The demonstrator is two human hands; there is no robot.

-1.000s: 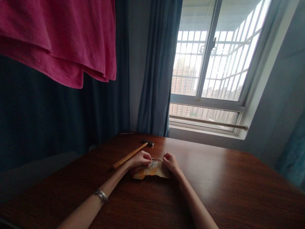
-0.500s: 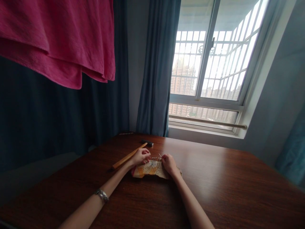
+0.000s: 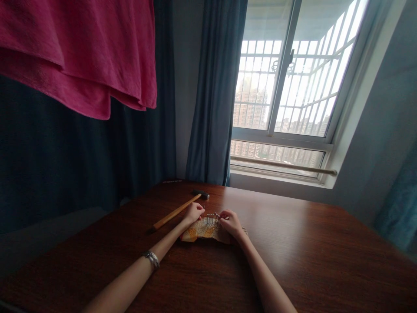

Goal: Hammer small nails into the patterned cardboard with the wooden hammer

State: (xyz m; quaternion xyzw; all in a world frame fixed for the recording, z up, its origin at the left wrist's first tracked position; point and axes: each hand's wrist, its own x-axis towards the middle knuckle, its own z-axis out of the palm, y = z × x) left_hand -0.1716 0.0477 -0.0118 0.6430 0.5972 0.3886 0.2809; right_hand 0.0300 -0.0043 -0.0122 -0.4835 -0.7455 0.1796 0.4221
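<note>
Both forearms reached up from the bottom edge, cut off there, and angled toward the centre of the frame; a metal band (image 3: 151, 259) circled the left wrist. The left hand (image 3: 194, 212) was curled, its thumb and fingers pinching a thin piece (image 3: 204, 208) too small to identify. The right hand (image 3: 231, 222), bent inward, pinched a tilted nail (image 3: 217, 214) beside the upright nails (image 3: 209, 219) in the patterned block (image 3: 196, 234), below centre on the surface (image 3: 293, 252). The right hand hid part of the block; its fingertips were hard to make out.
</note>
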